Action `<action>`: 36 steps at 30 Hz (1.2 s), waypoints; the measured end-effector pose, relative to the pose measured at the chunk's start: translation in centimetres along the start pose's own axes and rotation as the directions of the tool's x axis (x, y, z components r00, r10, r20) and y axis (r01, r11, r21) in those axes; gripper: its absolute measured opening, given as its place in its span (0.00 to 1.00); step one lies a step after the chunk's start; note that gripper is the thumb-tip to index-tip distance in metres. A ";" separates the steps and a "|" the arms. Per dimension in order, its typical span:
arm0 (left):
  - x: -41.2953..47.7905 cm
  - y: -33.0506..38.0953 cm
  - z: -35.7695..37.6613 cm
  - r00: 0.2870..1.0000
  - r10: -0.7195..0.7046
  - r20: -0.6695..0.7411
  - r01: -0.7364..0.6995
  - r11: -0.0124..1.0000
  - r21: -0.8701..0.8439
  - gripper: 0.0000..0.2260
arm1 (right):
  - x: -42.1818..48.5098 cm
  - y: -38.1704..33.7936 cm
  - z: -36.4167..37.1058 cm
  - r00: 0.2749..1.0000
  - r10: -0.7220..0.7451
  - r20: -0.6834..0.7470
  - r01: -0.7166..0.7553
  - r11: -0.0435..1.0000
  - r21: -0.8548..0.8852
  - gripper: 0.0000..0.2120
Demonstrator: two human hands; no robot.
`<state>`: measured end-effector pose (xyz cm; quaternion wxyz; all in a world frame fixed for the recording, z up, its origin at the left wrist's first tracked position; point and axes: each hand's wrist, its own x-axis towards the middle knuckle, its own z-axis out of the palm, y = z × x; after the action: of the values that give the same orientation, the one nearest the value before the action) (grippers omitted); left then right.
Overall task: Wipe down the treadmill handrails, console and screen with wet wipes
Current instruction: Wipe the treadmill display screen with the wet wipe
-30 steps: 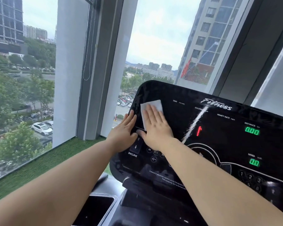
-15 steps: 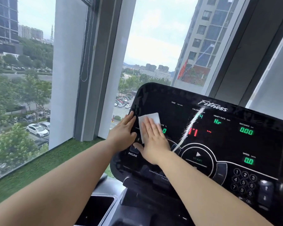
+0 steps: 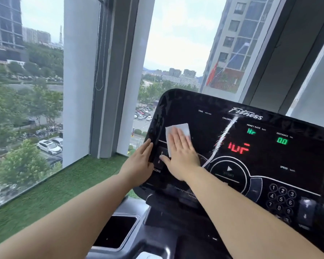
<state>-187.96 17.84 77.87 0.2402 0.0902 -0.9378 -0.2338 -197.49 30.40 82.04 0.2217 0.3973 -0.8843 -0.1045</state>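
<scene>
The black glossy treadmill console fills the right half of the view, with lit red and green readouts on its screen. A white wet wipe lies flat on the screen's left part. My right hand presses it down with straight fingers, covering its lower half. My left hand rests flat against the console's left edge, fingers straight, holding nothing. The handrails are hidden from view.
A number keypad and a start dial sit on the console's lower right. A dark cup tray lies below the console. A window pillar and green turf strip stand at left.
My right hand slid the wipe down the screen and then a little up and right again. The readouts changed. My left hand stayed on the console's left edge.
</scene>
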 end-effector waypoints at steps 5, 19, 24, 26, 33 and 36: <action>-0.2 0.1 1.0 1.000 0.004 -0.016 -0.003 0.995 0.101 0.30 | -3.6 -2.1 3.7 0.976 -0.217 0.022 0.218 0.973 -0.074 0.36; -0.2 0.5 1.1 1.000 -0.012 0.006 0.011 0.987 0.162 0.34 | -2.5 -0.1 2.9 0.997 -0.021 -0.080 0.022 1.000 0.014 0.36; -0.3 1.0 1.4 0.998 -0.062 -0.015 0.064 0.992 0.109 0.34 | -5.1 0.9 4.3 0.972 -0.232 0.041 0.235 0.966 -0.107 0.35; -0.2 1.0 1.3 0.998 -0.060 -0.011 0.061 0.992 0.109 0.34 | -5.1 3.3 4.1 0.935 -0.345 0.076 0.354 0.920 -0.168 0.33; -0.2 0.9 1.5 0.998 -0.060 -0.011 0.060 0.991 0.119 0.34 | -3.5 3.7 0.9 0.999 0.028 -0.027 -0.029 0.999 -0.022 0.35; -0.2 1.1 1.6 0.998 -0.060 -0.019 0.062 0.989 0.137 0.34 | -4.6 0.6 2.5 0.998 -0.050 0.035 0.050 0.999 -0.005 0.36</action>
<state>-188.62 19.50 77.03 0.2330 0.1367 -0.9468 -0.1751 -196.37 34.25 78.65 0.2050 0.4168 -0.8775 -0.1196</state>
